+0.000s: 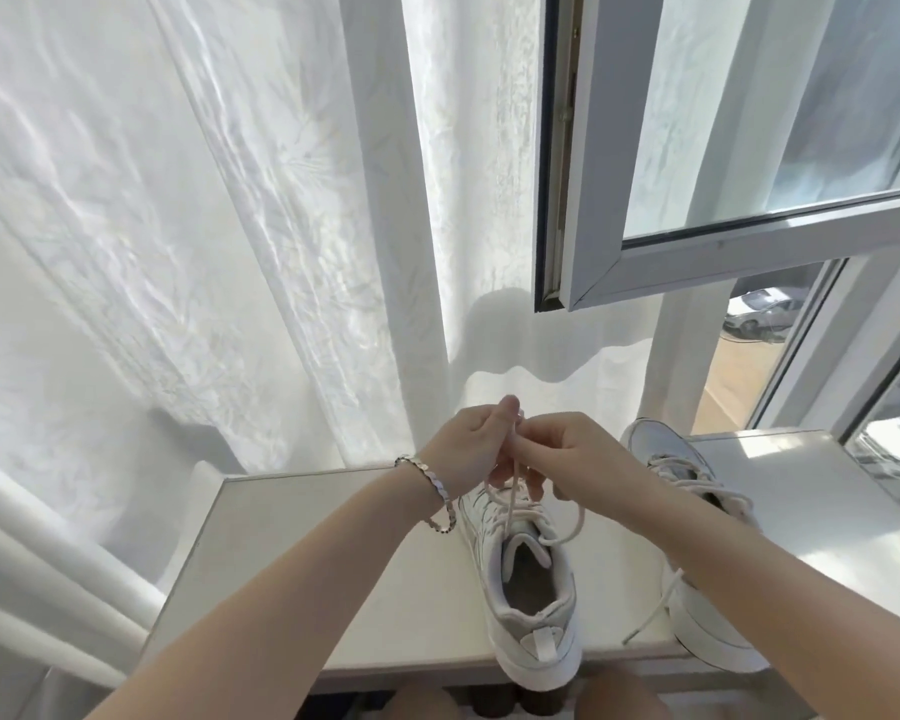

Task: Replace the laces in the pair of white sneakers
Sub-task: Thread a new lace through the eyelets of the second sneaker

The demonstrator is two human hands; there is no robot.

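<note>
Nearby: second sneaker point(663, 446) right; curtain point(230, 226) far.
Left hand point(468, 449): pinches lace point(512, 493).
Right hand point(567, 459): pinches lace, hiding near sneaker point(536, 605) toe.

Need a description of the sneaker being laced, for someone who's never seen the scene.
Below the open window stands a white table with two sneakers. The one meant is the middle sneaker, heel toward the camera. Unlike the right sneaker, it sits under the left hand and right hand, which pinch its lace.
</note>
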